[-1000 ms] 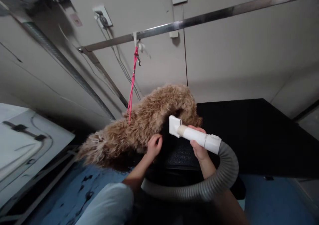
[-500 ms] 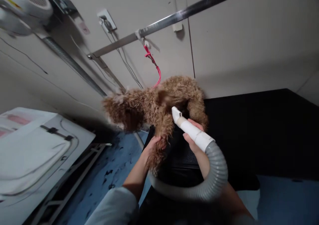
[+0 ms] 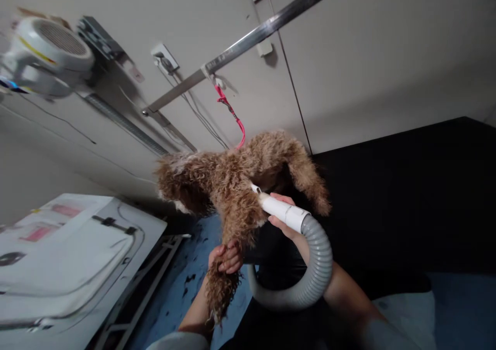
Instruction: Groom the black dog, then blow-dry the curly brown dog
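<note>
A curly brown dog (image 3: 232, 177) stands on the black grooming table (image 3: 387, 195), its head toward the left. My left hand (image 3: 227, 257) is wrapped round one of its front legs, with the shaggy paw hanging below my fingers. In my right hand (image 3: 284, 218) is the white dryer nozzle (image 3: 289, 212), whose tip sits against the fur behind the front leg. From the nozzle a grey ribbed hose (image 3: 320, 257) curves down and back under my right arm. A pink grooming loop (image 3: 232, 113) runs from the overhead bar to the dog's back.
A metal bar (image 3: 248, 40) crosses above the dog. At the upper left a white dryer unit (image 3: 58, 50) hangs with its grey arm. A white tub-like cabinet (image 3: 77, 257) stands at the left over blue floor (image 3: 189, 267) with dark tufts.
My left hand has drawn the front leg outward and down to the left. The nozzle has moved left, closer against the fur. The view has shifted, showing more of the dryer unit.
</note>
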The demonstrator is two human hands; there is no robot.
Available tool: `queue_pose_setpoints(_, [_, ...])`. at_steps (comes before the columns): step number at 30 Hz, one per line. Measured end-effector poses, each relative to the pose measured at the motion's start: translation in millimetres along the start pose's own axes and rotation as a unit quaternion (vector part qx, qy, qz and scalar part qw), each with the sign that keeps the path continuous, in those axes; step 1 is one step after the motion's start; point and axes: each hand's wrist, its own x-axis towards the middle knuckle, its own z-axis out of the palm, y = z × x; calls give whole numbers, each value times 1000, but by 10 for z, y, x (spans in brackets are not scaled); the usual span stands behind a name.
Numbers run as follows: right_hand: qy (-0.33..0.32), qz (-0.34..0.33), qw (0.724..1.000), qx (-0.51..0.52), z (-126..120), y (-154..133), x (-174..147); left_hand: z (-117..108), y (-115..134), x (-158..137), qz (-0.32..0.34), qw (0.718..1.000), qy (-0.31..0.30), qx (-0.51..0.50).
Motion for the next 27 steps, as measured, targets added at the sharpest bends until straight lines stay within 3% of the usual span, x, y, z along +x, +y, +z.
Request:
queue_pose_setpoints(1, [7,0,1000,-4,-11,-9,26,10,-35,-38,5,1000,2,-7])
queue_pose_setpoints(5, [159,10,986,-58,-122,-78,95,-57,-127,-64,-23,999,-26,-13])
queue_pose_setpoints(10, [68,16,996,-48,-228,-126,-11,-195,-191,-22,-59,997,-54,16])
queue_pose_setpoints(14, [193,-24,979,-66,-284,-146,107,-295,-332,-51,-63,997,-22,32])
queue_pose_setpoints(16, [137,-11,988,-63,-319,-246,31,-377,-416,-50,-61,997,10,48])
queue_pose_setpoints(18, [4,4,999,-42,-371,-400,-205,-463,-482,-12,-61,996,27,65])
queue_pose_setpoints(20, [-110,2,994,-16,-434,-541,-497,-528,-522,58,-60,994,44,81])
queue_pose_setpoints(23, [-223,-10,975,-16,-474,-586,-748,-567,-553,165,-37,990,71,116])
queue_pose_setpoints(25, [-221,-54,973,-26,-436,-493,-736,-567,-581,199,-32,985,82,147])
queue_pose_setpoints(27, [-164,-118,978,-47,-367,-377,-653,-562,-625,196,-21,978,112,177])
